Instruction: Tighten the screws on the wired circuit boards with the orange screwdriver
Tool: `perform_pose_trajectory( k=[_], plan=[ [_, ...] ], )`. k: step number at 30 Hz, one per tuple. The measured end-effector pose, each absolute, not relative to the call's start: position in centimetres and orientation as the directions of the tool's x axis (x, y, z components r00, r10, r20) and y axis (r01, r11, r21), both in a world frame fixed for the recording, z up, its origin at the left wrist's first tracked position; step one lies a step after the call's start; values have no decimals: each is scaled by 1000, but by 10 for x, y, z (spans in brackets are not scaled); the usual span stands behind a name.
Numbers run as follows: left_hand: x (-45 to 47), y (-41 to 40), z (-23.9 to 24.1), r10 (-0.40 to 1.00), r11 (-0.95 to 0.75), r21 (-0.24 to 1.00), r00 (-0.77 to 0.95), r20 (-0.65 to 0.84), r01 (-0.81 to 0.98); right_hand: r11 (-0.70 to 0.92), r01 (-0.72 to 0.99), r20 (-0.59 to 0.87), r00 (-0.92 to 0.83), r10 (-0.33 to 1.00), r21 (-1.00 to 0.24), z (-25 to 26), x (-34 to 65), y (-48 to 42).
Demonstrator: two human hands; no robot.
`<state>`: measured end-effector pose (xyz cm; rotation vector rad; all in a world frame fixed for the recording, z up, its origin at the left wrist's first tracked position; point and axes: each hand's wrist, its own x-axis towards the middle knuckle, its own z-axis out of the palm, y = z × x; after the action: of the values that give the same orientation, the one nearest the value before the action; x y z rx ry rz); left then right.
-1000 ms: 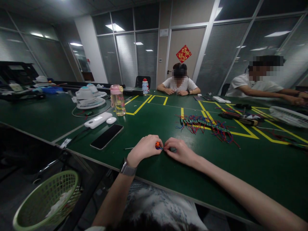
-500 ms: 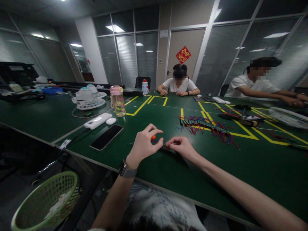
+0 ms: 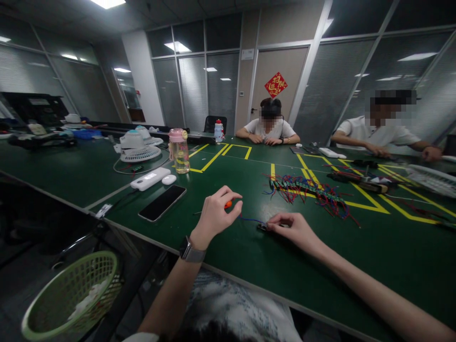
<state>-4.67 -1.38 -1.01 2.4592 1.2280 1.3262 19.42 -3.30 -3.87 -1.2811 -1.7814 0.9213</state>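
My right hand point(image 3: 290, 228) is closed in a pinch on a small dark circuit board point(image 3: 262, 227) just above or on the green tabletop. A thin blue wire point(image 3: 252, 220) runs from the board toward my left hand point(image 3: 219, 209). The thumb and forefinger of that hand are curved but apart, with nothing visible between their tips. Behind it shows an orange handle point(image 3: 228, 204), and a thin metal shaft point(image 3: 197, 213) sticks out on its other side, like a screwdriver; the hand hides the middle.
Left of my hands are a black phone point(image 3: 162, 203), a white power bank point(image 3: 151, 178), a pink-lidded bottle point(image 3: 181, 154) and small fans point(image 3: 140, 149). A row of wired circuit boards point(image 3: 306, 187) lies ahead right. Two people point(image 3: 270, 128) sit across the green table point(image 3: 221, 247).
My right hand has moved right and slightly toward me, and the small board and blue wire now show beside its fingertips. My left hand has hardly moved. The view has shifted slightly.
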Motion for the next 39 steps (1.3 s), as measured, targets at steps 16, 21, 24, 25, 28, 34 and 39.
perform_pose_trajectory(
  k=[16, 21, 24, 25, 28, 34, 39],
  plan=[
    [-43, -17, -13, 681, -690, 419, 334, 652, 591, -197, 389, -20, 415, 910, -900, -34, 355, -84],
    [-43, -16, -13, 681, -691, 423, 331, 654, 586, -87, 533, 146, 380, 913, -842, -43, 359, -83],
    [-43, -16, -12, 682, -691, 421, 337, 649, 587, -7, 663, 272, 316, 909, -749, -50, 363, -82],
    [-43, -16, -12, 683, -690, 421, 337, 648, 588, 8, 685, 287, 295, 911, -729, -52, 364, -82],
    [-43, -17, -12, 688, -687, 424, 340, 642, 589, 21, 730, 278, 233, 932, -683, -55, 366, -81],
    [-42, -18, -11, 689, -687, 424, 342, 639, 591, 39, 791, 267, 158, 951, -610, -60, 372, -79],
    [-41, -17, -11, 689, -685, 417, 346, 637, 597, 180, 864, 374, 11, 927, -471, -63, 376, -78]
  ],
)
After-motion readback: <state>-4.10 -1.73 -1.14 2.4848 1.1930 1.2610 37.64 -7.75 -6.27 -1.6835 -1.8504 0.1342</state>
